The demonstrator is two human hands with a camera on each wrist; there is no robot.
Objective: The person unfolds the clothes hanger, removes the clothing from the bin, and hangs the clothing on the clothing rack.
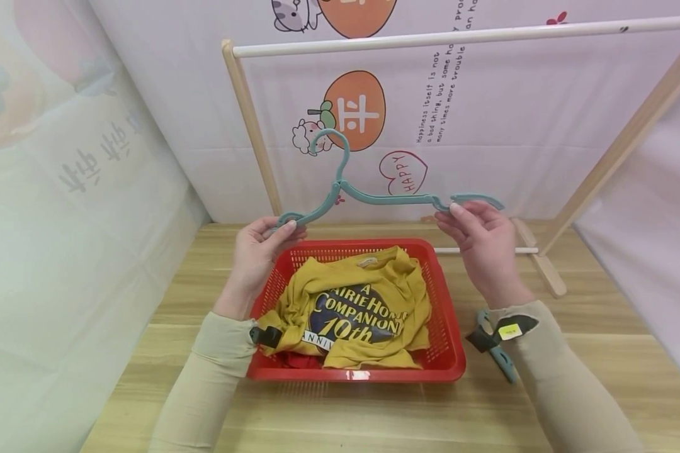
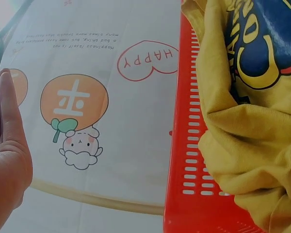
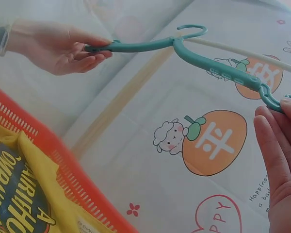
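Observation:
A teal folding clothes hanger (image 1: 388,200) is held up above the basket, its hook pointing upward and its two arms spread. My left hand (image 1: 259,246) pinches the end of the left arm between thumb and fingers. At the other side my right hand (image 1: 483,242) pinches the right arm near its outer joint, where the end piece sticks out past the fingers. In the right wrist view both hands show on the hanger (image 3: 211,65). Only part of the left hand (image 2: 9,150) appears in the left wrist view, and its grip is cut off there.
Below the hands a red plastic basket (image 1: 449,343) holds a crumpled yellow printed shirt (image 1: 368,302), with some red cloth under it. Another teal folded hanger (image 1: 503,362) lies on the wooden table by the right forearm. Behind stands a rack with a white rail (image 1: 408,41) and wooden posts.

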